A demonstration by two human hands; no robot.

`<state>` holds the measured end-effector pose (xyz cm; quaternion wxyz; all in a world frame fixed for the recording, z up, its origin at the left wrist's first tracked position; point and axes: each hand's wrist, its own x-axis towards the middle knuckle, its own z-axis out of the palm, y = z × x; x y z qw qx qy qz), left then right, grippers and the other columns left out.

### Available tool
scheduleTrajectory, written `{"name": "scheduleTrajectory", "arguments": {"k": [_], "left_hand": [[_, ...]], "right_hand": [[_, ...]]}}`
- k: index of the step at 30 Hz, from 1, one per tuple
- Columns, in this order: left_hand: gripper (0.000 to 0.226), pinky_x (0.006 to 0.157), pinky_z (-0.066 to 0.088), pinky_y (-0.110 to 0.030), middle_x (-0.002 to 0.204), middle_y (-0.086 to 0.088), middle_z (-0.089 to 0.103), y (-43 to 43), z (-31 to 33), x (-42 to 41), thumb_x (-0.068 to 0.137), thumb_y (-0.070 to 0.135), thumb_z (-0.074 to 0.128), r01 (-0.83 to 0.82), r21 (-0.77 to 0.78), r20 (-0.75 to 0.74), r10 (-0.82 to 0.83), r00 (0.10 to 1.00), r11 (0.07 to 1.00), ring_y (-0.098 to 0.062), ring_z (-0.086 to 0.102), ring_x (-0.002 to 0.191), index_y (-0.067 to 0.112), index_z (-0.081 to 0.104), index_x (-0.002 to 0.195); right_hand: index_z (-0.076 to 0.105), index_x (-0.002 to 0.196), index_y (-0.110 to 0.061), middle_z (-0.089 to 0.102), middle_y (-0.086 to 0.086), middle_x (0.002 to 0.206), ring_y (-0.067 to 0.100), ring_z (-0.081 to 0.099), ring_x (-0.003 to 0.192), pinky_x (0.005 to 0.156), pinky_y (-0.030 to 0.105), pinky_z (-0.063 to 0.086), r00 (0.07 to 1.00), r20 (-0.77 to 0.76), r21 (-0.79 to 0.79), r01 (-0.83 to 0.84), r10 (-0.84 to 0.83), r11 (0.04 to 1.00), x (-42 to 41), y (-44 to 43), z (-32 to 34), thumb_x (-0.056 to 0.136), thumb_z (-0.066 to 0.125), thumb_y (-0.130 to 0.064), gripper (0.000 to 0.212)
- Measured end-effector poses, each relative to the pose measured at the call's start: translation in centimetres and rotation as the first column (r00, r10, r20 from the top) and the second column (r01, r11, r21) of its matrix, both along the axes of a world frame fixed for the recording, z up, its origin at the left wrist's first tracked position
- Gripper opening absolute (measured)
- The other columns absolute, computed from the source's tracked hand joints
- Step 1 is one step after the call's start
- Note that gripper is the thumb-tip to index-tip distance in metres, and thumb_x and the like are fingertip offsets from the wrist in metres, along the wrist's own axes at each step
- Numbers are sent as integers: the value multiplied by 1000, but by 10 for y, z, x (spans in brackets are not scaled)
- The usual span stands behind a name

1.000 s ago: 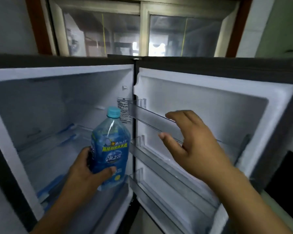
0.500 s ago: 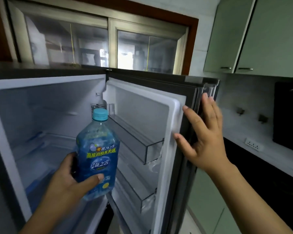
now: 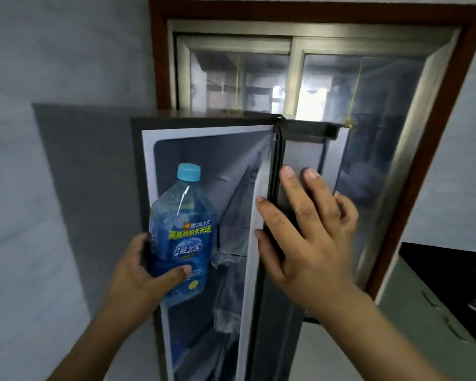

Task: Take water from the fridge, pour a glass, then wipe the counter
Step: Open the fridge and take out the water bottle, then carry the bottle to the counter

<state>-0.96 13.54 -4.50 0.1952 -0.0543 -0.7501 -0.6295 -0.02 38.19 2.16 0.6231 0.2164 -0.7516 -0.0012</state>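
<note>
My left hand (image 3: 138,273) grips a blue water bottle (image 3: 180,235) with a light blue cap, held upright in front of the fridge opening. The fridge (image 3: 149,166) has a white inner frame and a dark, mostly bare inside. Its door (image 3: 261,204) stands nearly edge-on to me, only partly open. My right hand (image 3: 305,240) lies flat with spread fingers on the door's dark outer face, fingertips near the door edge.
A window (image 3: 300,78) with a brown wooden frame is behind the fridge. A grey wall (image 3: 25,188) fills the left. A green cabinet front (image 3: 423,312) and a dark counter (image 3: 451,268) are at the lower right.
The fridge door has swung from wide open to nearly closed under my right hand. My left hand has brought the bottle out of the fridge compartment.
</note>
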Motion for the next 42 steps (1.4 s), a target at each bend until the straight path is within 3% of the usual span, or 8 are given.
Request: {"name": "scheduleTrajectory", "arguments": {"k": [12, 19, 24, 26, 28, 31, 35, 42], "left_hand": [[55, 69, 62, -27, 101, 6, 72, -53, -9, 49, 69, 8, 85, -258, 1, -33, 258, 966, 966, -11, 72, 93, 28, 55, 111], [59, 71, 62, -26, 107, 3, 71, -73, -18, 63, 67, 13, 84, -238, 36, -3, 238, 971, 971, -13, 71, 98, 24, 54, 116], [60, 63, 59, -21, 102, 10, 74, -76, -8, 72, 58, 21, 81, -125, 119, -28, 129, 991, 985, -14, 73, 95, 23, 56, 112], [65, 63, 60, -23, 104, 7, 75, -70, -5, 74, 58, 17, 93, -43, 150, -39, 49, 998, 988, -17, 74, 94, 22, 57, 113], [70, 66, 60, -26, 107, 1, 75, -57, -5, 73, 54, 18, 92, 64, 171, -62, -54, 997, 983, -20, 74, 94, 23, 57, 114], [70, 70, 61, -29, 110, -4, 74, -29, -15, 68, 54, 16, 85, 229, 163, -90, -217, 972, 959, -23, 74, 95, 31, 58, 117], [66, 74, 61, -32, 111, 2, 73, 19, -40, 55, 53, 27, 81, 404, 106, -60, -399, 915, 909, -18, 74, 97, 46, 58, 112], [80, 73, 58, -23, 111, 2, 74, 114, -83, 55, 50, 30, 87, 681, 87, 85, -687, 722, 727, -19, 74, 97, 18, 51, 120]], "right_hand": [[73, 103, -12, 66, 8, 130, 28, 35, 141, 117, 54, 16, 955, 90, 48, -286, 281, 957, -46, -109, -13, 82, 66, -16, 23], [64, 127, -10, 49, 11, 149, 28, 19, 149, 120, 55, 14, 911, 340, 273, -333, 233, 903, -79, -139, -48, 81, 69, -23, 47], [62, 126, -12, 46, 5, 151, 21, 24, 150, 121, 36, 24, 691, 565, -105, -481, 451, 870, -45, -130, -91, 87, 63, -18, 40], [66, 119, -24, 55, 0, 141, 9, 47, 135, 108, 20, 41, 416, 576, -596, -375, 704, 710, -11, -133, -108, 91, 58, -27, 29], [69, 111, -28, 72, 6, 116, 16, 67, 106, 86, 26, 56, 152, 298, -954, 83, 942, 289, 16, -138, -114, 95, 57, -33, 21], [74, 111, -7, 73, 23, 110, 36, 71, 95, 92, 49, 52, -99, -285, -726, 672, 953, -148, 40, -125, -115, 96, 47, -34, 41], [73, 112, 0, 67, 26, 121, 39, 69, 106, 96, 51, 50, 44, -468, -603, 714, 883, -356, 65, -85, -118, 92, 43, -36, 51], [72, 113, 2, 67, 25, 122, 37, 68, 107, 84, 45, 58, 369, -378, -603, 597, 849, -529, 109, -2, -150, 92, 44, -22, 43]]}}
